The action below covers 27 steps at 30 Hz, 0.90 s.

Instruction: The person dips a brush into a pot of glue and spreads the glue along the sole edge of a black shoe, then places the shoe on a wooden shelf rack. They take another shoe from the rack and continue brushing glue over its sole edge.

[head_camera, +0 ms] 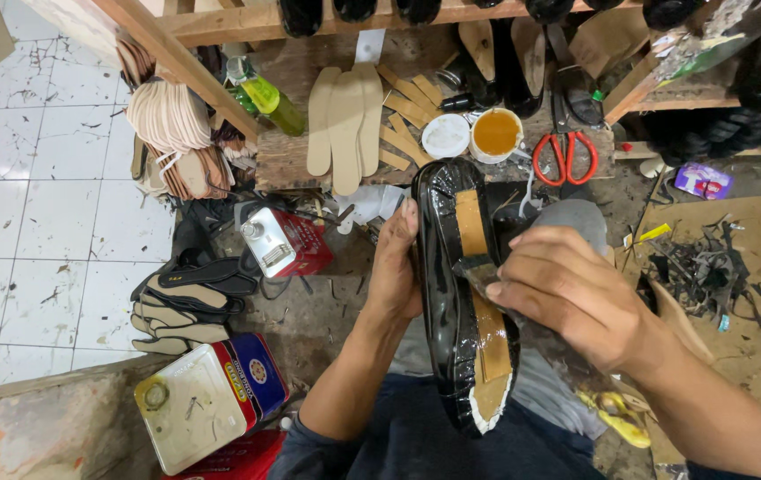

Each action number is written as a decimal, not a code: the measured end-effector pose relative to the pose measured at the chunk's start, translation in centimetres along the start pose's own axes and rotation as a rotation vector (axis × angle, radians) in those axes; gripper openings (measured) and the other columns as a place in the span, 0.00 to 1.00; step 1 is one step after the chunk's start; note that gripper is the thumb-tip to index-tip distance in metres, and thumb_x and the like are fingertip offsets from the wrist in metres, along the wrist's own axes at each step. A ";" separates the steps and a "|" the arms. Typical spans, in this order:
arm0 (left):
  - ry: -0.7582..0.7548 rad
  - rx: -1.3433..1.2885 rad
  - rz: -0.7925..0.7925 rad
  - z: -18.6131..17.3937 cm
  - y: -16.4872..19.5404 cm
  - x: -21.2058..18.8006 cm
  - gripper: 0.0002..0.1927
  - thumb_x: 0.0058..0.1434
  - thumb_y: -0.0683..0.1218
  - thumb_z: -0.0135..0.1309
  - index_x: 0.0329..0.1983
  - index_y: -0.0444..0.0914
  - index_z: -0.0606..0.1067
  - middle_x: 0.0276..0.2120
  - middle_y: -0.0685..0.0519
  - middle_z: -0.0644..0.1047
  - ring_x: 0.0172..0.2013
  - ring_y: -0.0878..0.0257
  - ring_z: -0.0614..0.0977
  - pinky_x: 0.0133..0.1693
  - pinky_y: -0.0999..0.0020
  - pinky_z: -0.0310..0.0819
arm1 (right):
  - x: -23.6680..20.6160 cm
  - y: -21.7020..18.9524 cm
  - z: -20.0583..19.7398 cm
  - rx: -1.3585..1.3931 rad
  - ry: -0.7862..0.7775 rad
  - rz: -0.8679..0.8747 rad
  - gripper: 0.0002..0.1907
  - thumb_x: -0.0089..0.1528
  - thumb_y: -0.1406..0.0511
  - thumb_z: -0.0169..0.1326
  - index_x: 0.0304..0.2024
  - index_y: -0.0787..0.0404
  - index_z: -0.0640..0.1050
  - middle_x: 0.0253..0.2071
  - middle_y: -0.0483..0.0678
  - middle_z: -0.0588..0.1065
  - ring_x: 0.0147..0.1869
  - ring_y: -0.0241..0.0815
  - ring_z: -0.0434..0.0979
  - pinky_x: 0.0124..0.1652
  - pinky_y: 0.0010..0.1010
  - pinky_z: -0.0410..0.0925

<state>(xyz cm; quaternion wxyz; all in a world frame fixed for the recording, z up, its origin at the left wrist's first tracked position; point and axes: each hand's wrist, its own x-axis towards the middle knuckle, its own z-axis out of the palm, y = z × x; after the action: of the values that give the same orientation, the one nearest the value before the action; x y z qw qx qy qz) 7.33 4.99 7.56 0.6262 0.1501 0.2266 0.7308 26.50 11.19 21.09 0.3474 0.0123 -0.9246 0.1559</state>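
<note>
**A:** Head view, going from the left: we've got white cracked floor tiles (34,204), then a square cream metal tin with a blue and red side (207,404) down low, a pile of flat tan and black shoe insoles (187,302) above it, and a small red and silver metal can (281,242) just right of that.

**B:** Yep. Then our left hand (396,271) comes up, fingers wrapped shut along the left edge of the glossy black shoe upper turned sole-up (460,293), thumb near the toe end. The shoe sits over our lap, dead centre, with a tan insole board showing down its middle.

**A:** And our right hand (567,298)?

**B:** Fingers pinched together on a dark flat tool (480,274), pressing it across the tan board. We can't tell what kind of tool it is.

**A:** Behind the shoe, a white round pot of amber glue (496,133) stands beside its white lid (445,136), with red-handled scissors (564,153) just to the right. Far right, dark leather scraps (705,271) lie on brown cardboard.
</note>
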 end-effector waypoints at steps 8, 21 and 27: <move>-0.049 -0.069 -0.039 -0.2 0.4 0.5 0.21 0.75 0.57 0.49 0.55 0.33 0.73 0.42 0.50 0.81 0.38 0.64 0.84 0.41 0.68 0.82 | -0.3 -1.3 0.0 0.014 -0.026 0.038 0.13 0.61 0.68 0.54 0.43 0.74 0.77 0.44 0.60 0.76 0.49 0.57 0.78 0.55 0.53 0.71; 0.094 -0.070 0.014 -3.7 0.0 2.9 0.23 0.72 0.59 0.46 0.57 0.37 0.72 0.43 0.52 0.81 0.40 0.63 0.84 0.43 0.66 0.83 | -1.4 0.0 1.9 -0.051 -0.046 0.099 0.15 0.57 0.71 0.58 0.46 0.69 0.77 0.42 0.57 0.77 0.46 0.51 0.78 0.48 0.46 0.69; 0.262 -0.060 0.196 -8.2 1.4 4.2 0.26 0.70 0.60 0.45 0.57 0.36 0.72 0.46 0.51 0.80 0.43 0.61 0.84 0.46 0.64 0.82 | -4.8 1.2 3.8 0.131 0.141 0.532 0.10 0.61 0.73 0.59 0.46 0.65 0.79 0.45 0.52 0.79 0.46 0.42 0.79 0.47 0.34 0.72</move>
<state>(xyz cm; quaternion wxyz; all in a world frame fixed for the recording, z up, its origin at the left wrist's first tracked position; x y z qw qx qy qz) 1.34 7.79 0.99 0.5212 0.0561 0.2687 0.8081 27.58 10.76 14.94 0.3561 -0.2191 -0.8569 0.3014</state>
